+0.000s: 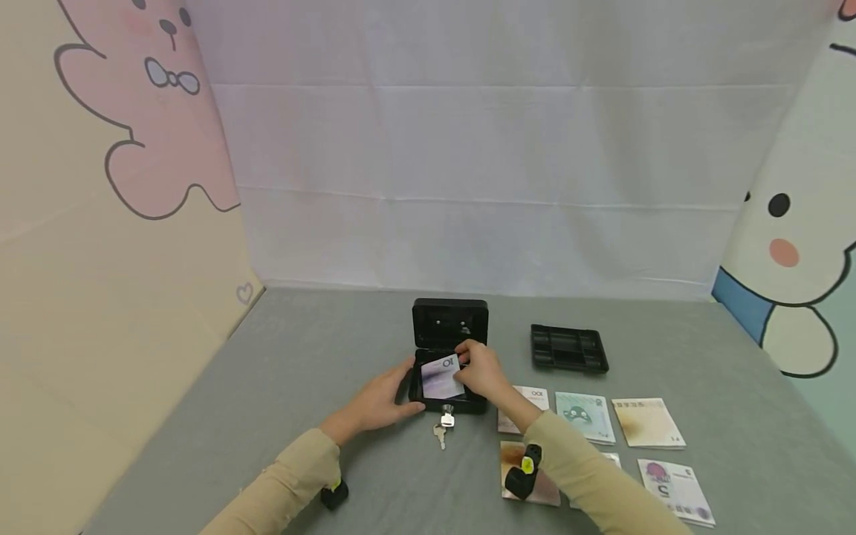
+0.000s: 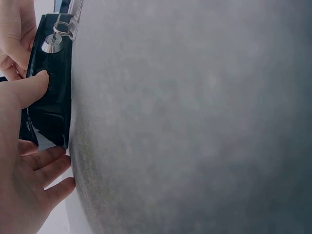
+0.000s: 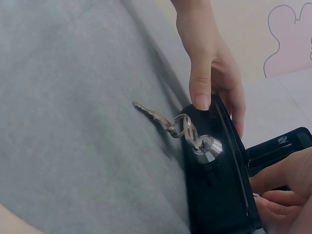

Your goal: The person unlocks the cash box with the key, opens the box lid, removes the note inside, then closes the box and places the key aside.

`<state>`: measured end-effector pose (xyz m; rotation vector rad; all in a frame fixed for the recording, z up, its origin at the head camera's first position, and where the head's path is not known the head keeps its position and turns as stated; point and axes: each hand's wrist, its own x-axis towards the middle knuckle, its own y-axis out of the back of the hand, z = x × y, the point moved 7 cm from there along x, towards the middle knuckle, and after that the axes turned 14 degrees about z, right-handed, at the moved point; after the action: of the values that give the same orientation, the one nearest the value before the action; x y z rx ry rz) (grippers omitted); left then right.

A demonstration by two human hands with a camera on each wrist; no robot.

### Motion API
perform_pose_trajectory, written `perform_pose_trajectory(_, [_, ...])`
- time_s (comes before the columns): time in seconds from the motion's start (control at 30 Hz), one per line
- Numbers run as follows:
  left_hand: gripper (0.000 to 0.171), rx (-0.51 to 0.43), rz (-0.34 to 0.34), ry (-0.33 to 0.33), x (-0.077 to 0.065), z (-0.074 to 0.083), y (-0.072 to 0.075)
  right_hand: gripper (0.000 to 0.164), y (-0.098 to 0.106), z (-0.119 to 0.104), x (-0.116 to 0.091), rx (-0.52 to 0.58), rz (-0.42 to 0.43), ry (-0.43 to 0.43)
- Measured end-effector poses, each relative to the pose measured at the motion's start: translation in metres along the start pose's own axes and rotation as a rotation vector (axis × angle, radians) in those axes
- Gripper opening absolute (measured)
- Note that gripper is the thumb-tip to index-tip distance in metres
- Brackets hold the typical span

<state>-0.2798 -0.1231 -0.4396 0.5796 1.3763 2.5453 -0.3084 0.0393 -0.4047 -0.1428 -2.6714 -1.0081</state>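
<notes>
A black cash box (image 1: 473, 406) stands with its lid (image 1: 450, 316) raised. My left hand (image 1: 380, 401) grips its left front corner; in the left wrist view the thumb lies on the front wall and the fingers are along the side. My right hand (image 1: 483, 369) reaches into the box from the right and pinches the edge of a purplish banknote (image 1: 438, 377) marked 10, which lies over the inside of the box. A key sits in the front lock (image 3: 208, 148), and a second key (image 3: 153, 116) hangs from the same ring. The right fingertips are partly hidden behind the box wall.
A black compartment tray (image 1: 568, 349) lies to the right of the box. Several banknote stacks are laid out at the front right, among them a green one (image 1: 584, 416), a yellowish one (image 1: 647, 422) and a purple-printed one (image 1: 677, 489). The right forearm passes over some stacks.
</notes>
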Motion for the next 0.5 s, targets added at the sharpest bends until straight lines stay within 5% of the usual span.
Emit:
perform_pose_trajectory(0.23, [0.079,-0.009,0.006,-0.01,0.0001,0.002,0.0,0.038,0.0011,0.0028,0.0031,0.066,-0.019,0.008])
perform_pose_trajectory(0.5, [0.08,-0.008,0.006,0.002,0.0001,0.0009,0.0001,0.035,0.0035,0.0068,0.0029,0.23,-0.055,-0.09])
